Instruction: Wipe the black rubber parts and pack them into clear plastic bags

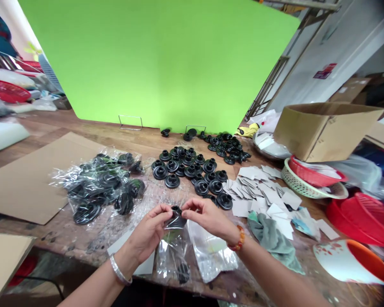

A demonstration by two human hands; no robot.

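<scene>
Near the table's front edge, a black round stepped part (174, 221) with a narrow neck is between my hands. My left hand (149, 234) is closed, thumb and fingertips pinching the part's left side near the neck. From the other side my right hand (208, 217) pinches it, fingers curled. A clear plastic bag (169, 251) hangs below the part, partly over it; how far the part sits inside is hard to tell. Beneath lies another small dark round piece (183, 272). A stack of clear bags (209, 251) lies under my right wrist, and a grey card (146, 263) beside my left.
Bagged black parts (102, 183) are heaped at left on a cardboard sheet (38, 175). Loose black parts (192, 170) stand in the middle. Scattered grey cards (259, 187), a green cloth (273, 243), baskets (313, 187) and a carton (323, 132) are at right. A green board (160, 64) stands behind.
</scene>
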